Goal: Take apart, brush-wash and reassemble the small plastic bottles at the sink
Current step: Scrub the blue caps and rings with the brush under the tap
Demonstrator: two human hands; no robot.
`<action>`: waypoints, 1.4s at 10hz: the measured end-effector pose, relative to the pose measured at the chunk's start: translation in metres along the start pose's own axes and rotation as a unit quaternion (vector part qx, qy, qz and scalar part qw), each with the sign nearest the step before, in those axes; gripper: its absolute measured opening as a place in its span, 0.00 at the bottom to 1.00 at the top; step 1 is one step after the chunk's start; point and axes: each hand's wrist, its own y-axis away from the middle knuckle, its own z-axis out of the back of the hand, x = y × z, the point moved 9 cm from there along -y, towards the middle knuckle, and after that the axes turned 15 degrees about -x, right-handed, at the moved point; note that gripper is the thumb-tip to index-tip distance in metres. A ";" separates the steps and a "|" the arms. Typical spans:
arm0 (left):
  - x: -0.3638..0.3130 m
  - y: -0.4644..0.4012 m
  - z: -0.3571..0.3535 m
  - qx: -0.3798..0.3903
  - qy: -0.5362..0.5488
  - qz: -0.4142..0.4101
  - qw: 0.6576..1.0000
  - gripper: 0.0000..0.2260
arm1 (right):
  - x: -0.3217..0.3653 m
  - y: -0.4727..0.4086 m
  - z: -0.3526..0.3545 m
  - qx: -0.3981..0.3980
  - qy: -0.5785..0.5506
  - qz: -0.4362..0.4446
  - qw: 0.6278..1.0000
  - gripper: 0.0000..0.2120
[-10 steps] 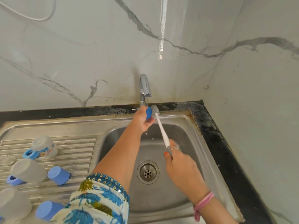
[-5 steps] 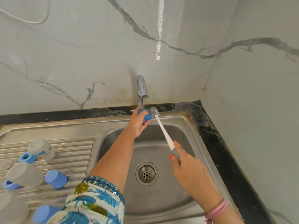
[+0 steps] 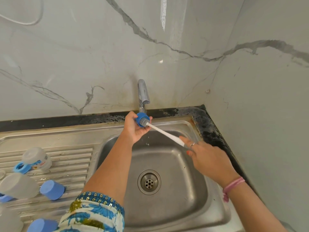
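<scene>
My left hand grips a blue bottle cap just under the tap spout, its open side facing me. My right hand holds the white handle of a bottle brush, whose grey bristle head sits inside the cap. On the ribbed drainboard at left lie several frosted bottle bodies, one of them with a printed label, a blue ring and loose blue caps.
The steel sink basin with its round drain lies below my hands. A black counter edge runs behind and to the right of the sink. Marble-patterned walls close in at the back and right.
The brush head, which was beside the cap, is now pushed into it. My left hand has turned the cap's opening toward me. My right hand has shifted right.
</scene>
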 end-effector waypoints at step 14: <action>0.020 -0.002 -0.015 -0.028 0.031 0.006 0.999 0.12 | 0.000 0.033 -0.005 0.059 -0.433 -0.234 0.869 0.19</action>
